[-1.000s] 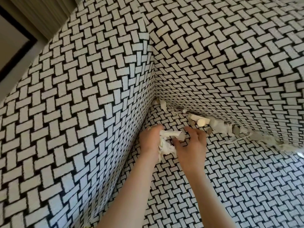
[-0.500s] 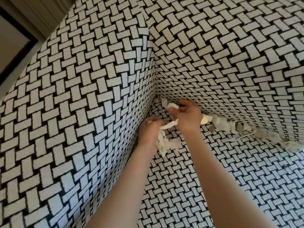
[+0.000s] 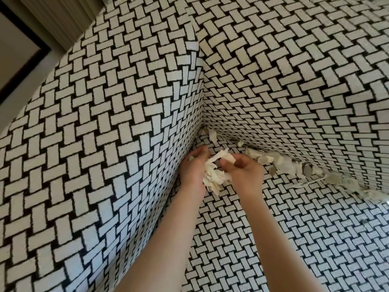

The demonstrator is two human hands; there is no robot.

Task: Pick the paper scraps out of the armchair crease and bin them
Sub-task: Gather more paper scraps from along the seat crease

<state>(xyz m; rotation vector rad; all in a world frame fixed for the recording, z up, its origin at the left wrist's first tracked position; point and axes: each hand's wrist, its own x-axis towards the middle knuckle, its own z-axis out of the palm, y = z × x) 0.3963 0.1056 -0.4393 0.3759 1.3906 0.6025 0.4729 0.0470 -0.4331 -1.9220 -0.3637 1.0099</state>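
Down in the armchair (image 3: 105, 144) corner, left hand (image 3: 194, 169) clutches the scrap wad (image 3: 212, 178), right hand (image 3: 242, 171) pinches another scrap (image 3: 228, 158); crease leftovers (image 3: 280, 163) likely need reaching next.

— Entry one?
— A ribbed beige surface (image 3: 63, 15) in the upper left corner. Curtain or panelling, cannot tell.
— Entry two?
— A black frame (image 3: 31, 35) just beside it, angled at a corner.
— Entry three?
— A flat tan panel (image 3: 12, 51) enclosed by that frame, plain.
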